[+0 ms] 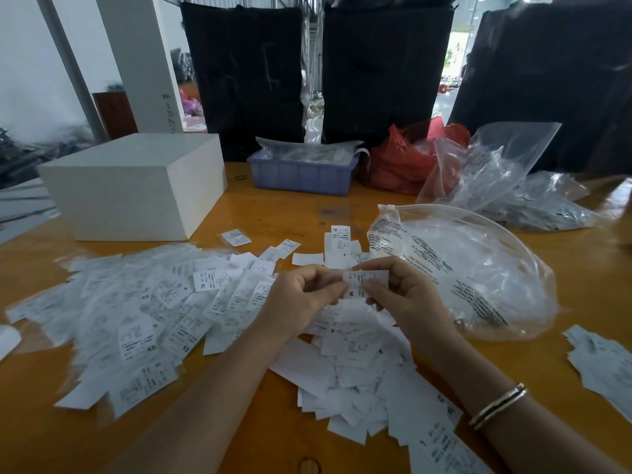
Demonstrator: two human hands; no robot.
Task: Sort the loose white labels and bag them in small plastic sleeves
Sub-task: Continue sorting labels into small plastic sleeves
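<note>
Both hands meet over the middle of the orange table (270, 213). My left hand (301, 299) and my right hand (407, 295) pinch one white label marked M (364, 282) between them, above the table. Under the hands lies a heap of loose white labels (355, 371). To the left spreads a wide pile of labels in small clear sleeves (136, 313), marked XS, S and XL. A short stack of labels (338, 244) with XL on top lies just beyond the hands.
A large clear plastic bag (478, 268) lies to the right, more clear bags (506, 172) behind it. A white box (133, 186) stands at back left, a blue tray (301, 176) and red bag (400, 162) at the back. More labels (605, 364) lie at the right edge.
</note>
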